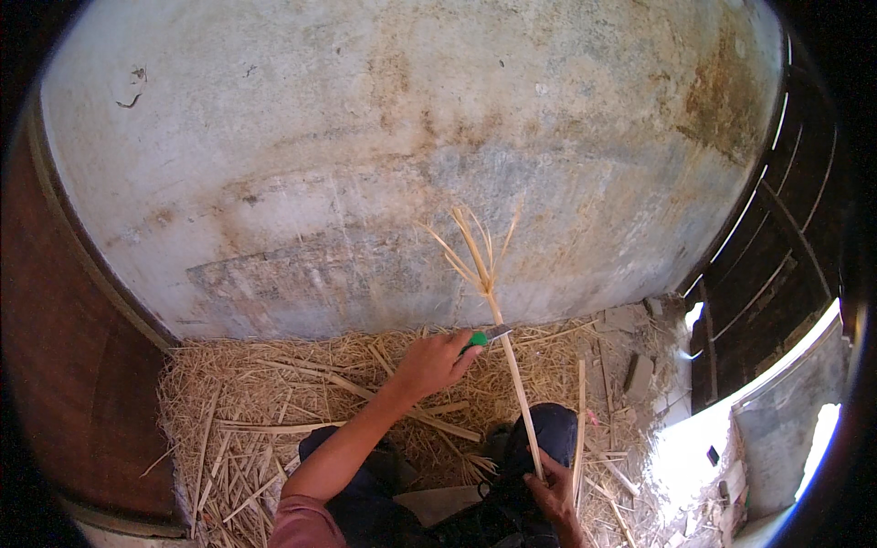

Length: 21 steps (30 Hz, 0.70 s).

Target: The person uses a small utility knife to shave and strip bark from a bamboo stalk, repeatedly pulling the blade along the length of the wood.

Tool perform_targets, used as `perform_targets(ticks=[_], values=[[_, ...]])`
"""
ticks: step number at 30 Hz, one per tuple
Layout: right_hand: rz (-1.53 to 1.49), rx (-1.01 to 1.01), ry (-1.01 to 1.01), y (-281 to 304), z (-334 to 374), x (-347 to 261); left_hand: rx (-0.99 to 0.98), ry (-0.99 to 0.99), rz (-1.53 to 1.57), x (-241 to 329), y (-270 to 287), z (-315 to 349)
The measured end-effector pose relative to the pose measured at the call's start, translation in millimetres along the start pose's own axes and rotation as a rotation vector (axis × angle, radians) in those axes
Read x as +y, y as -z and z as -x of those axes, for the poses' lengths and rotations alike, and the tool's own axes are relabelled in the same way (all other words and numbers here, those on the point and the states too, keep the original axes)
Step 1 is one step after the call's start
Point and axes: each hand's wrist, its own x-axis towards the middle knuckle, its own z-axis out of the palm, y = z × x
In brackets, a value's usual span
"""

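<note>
My left hand (433,365) is closed around the green handle of a knife (478,340). Its blade lies across a long pale strip of wood or bamboo (518,384), touching it in its upper part. Thin curled shavings (473,247) fan out from the strip's far end. Lower down, my right hand (554,498) grips the strip near its bottom end, beside my right knee. The strip stands tilted, its top leaning to the left. A second narrow strip (580,411) rises just right of my right hand.
Straw-like shavings (265,384) and loose strips (224,493) cover the floor around my legs. A stained wall (411,137) stands ahead. On the left is a brown panel (82,365). A brick-like block (638,376) and rubble lie at right, near a sunlit patch (685,457).
</note>
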Motion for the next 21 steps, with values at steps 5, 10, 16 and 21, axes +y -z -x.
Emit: perform_targets(ticks=[5,10,16,21], values=[[-0.005,0.013,0.011,-0.6,-0.7,4.2,-0.071,-0.095,-0.003,11.8,-0.7,6.6],[0.037,0.022,0.07,5.1,-5.8,28.4,0.074,0.003,0.0,-11.6,-15.2,-0.6],[0.018,0.003,0.084,0.6,-1.5,7.0,-0.11,0.083,-0.029,0.9,3.3,-5.2],[0.067,-0.012,0.001,1.3,-0.5,0.2,-0.08,-0.002,0.066,-3.0,-4.0,2.4]])
